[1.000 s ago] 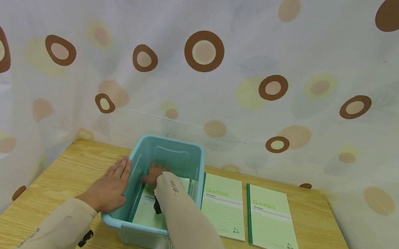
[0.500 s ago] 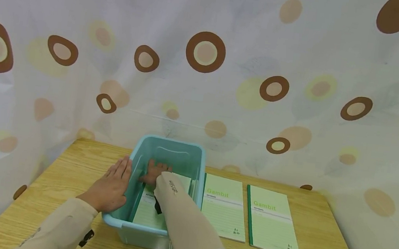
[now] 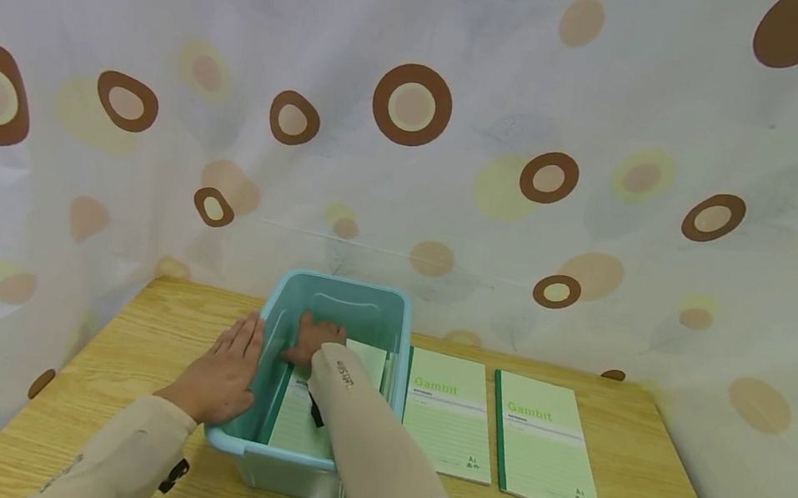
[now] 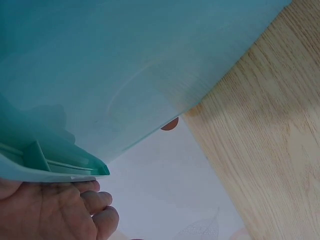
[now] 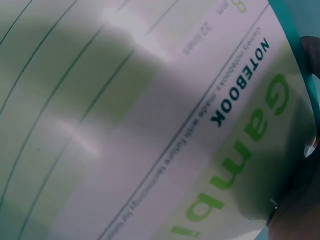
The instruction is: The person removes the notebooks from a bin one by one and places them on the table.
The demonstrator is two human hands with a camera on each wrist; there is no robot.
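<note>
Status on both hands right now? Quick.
Left hand: open, fingers straight against the bin.
Right hand: closed, holding the notebook inside the bin.

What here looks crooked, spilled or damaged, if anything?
Nothing stands out: two notebooks lie flat on the table, the blue bin stands upright, no spill or damage shows. The right sleeve partly hides the notebook inside.

The bin (image 3: 286,474) is smooth plastic, the notebook (image 5: 135,125) glossy paper, the table (image 3: 648,484) wood.
</note>
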